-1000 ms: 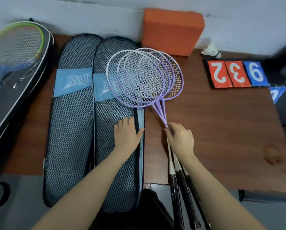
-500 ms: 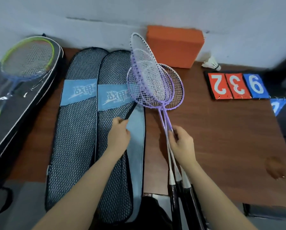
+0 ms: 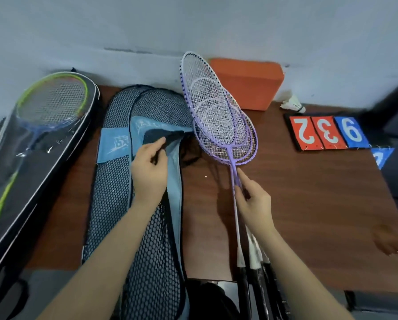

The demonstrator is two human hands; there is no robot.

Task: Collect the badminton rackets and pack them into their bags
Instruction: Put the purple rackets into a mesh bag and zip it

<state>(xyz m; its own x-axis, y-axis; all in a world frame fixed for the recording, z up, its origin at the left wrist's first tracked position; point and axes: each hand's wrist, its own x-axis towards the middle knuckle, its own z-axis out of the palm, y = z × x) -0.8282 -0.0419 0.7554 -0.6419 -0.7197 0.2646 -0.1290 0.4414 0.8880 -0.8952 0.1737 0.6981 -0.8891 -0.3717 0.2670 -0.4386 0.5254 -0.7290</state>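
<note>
Right hand (image 3: pixel 253 204) pinches the shafts of purple badminton rackets (image 3: pixel 218 121), heads tilted toward the wall, handles toward the person. Beside them, left hand (image 3: pixel 149 172) grips the mesh racket bag (image 3: pixel 151 262) flap on the counter (image 3: pixel 309 204).

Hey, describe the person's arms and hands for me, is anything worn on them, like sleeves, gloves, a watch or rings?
Both forearms are bare as far as the picture shows: no sleeves come into view. The left hand and the right hand wear no gloves. No watch, bracelet or ring shows on either wrist or on the fingers that can be seen.
</note>
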